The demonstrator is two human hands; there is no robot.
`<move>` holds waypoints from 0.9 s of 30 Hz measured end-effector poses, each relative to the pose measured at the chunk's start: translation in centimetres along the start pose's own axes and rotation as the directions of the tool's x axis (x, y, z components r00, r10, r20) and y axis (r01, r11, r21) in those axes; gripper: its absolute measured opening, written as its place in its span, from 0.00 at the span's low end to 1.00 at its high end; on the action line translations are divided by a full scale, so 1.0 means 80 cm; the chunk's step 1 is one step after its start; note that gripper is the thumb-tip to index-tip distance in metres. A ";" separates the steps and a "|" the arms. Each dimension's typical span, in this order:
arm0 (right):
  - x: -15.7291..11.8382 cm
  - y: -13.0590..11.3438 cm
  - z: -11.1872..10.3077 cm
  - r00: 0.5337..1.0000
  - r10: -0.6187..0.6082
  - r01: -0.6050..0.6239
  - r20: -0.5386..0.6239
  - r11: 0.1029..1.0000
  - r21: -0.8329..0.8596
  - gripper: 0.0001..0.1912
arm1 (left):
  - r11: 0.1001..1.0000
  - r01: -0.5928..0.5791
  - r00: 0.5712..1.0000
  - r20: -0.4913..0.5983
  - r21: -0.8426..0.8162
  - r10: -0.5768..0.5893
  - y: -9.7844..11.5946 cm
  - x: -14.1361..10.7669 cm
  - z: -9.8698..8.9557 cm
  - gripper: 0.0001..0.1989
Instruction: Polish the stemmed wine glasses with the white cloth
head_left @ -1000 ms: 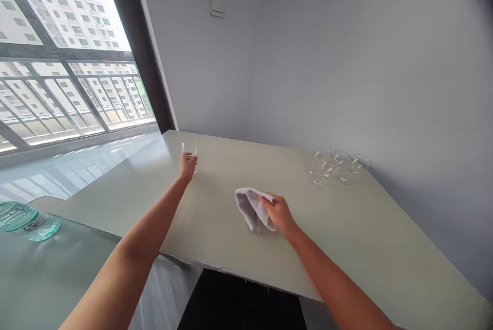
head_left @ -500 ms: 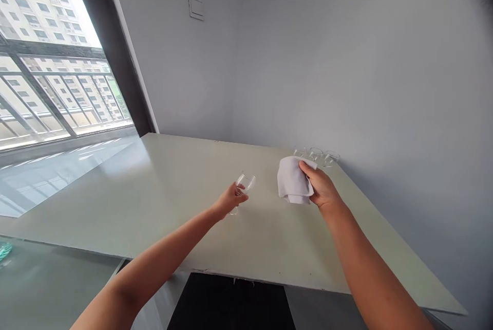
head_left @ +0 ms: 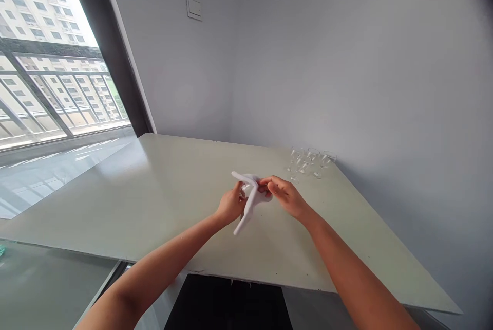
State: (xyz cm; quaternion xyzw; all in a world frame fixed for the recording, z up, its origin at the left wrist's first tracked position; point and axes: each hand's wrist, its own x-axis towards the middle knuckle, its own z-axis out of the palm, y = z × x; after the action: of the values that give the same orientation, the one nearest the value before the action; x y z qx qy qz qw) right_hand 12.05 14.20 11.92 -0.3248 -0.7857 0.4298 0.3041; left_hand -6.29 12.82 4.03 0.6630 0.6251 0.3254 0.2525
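Near the middle of the pale table (head_left: 185,191), my left hand (head_left: 231,204) is closed around a clear stemmed glass (head_left: 243,192). A white cloth (head_left: 251,201) covers most of the glass bowl and hangs down beside it. My right hand (head_left: 283,194) presses the cloth against the glass from the right, its fingers bunched into the fabric. The stem and foot of the glass are hidden behind my left hand and the cloth.
Several clear stemmed glasses (head_left: 314,160) stand together at the table's back right, near the grey wall (head_left: 346,62). A window (head_left: 50,78) is at the left. Below the front edge is a black surface (head_left: 229,304).
My right hand has moved left with the cloth, bringing it onto the glass in my left hand. The group of glasses behind now shows more fully.
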 end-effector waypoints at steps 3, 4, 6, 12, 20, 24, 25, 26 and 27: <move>0.004 0.019 0.020 0.997 0.004 -0.019 -0.072 0.979 -0.203 0.22 | 0.992 -0.014 0.999 -0.031 0.127 0.018 -0.004 -0.001 0.008 0.15; 0.004 0.024 0.028 0.996 -0.001 -0.024 -0.094 0.963 -0.267 0.22 | 0.986 -0.016 0.999 -0.037 0.164 0.022 -0.006 -0.002 0.010 0.14; 0.002 0.032 0.041 0.993 -0.002 -0.039 -0.120 0.940 -0.339 0.21 | 0.970 -0.038 0.997 -0.054 0.242 0.052 -0.009 -0.003 0.014 0.13; -0.016 0.040 0.031 0.998 0.049 -0.044 0.026 0.985 -0.165 0.16 | 0.914 -0.137 0.980 -0.082 0.382 0.181 -0.011 -0.011 0.010 0.13; -0.040 0.032 0.008 0.994 -0.007 0.018 0.105 0.995 -0.102 0.12 | 0.920 -0.196 0.981 0.081 0.339 0.179 -0.004 -0.014 0.006 0.14; -0.045 0.038 0.017 0.997 0.080 -0.079 0.012 0.996 -0.032 0.10 | 0.926 -0.218 0.975 0.108 0.307 0.193 -0.005 -0.015 0.008 0.15; -0.045 0.040 0.018 0.992 0.122 -0.122 -0.026 0.993 0.005 0.12 | 0.929 -0.213 0.976 0.103 0.303 0.190 -0.005 -0.015 0.009 0.15; -0.046 0.042 0.020 0.985 0.154 -0.151 -0.078 0.988 0.031 0.13 | 0.930 -0.205 0.978 0.092 0.306 0.186 -0.004 -0.016 0.009 0.15; -0.046 0.043 0.022 0.976 0.174 -0.169 -0.134 0.985 0.046 0.15 | 0.928 -0.198 0.980 0.076 0.316 0.184 -0.003 -0.016 0.009 0.15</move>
State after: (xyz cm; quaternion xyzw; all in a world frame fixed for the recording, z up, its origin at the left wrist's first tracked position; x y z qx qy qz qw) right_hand 13.80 11.96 7.38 -0.4149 -0.7243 0.4444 0.3250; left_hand -5.93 11.58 3.25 0.7602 0.5964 0.2269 0.1222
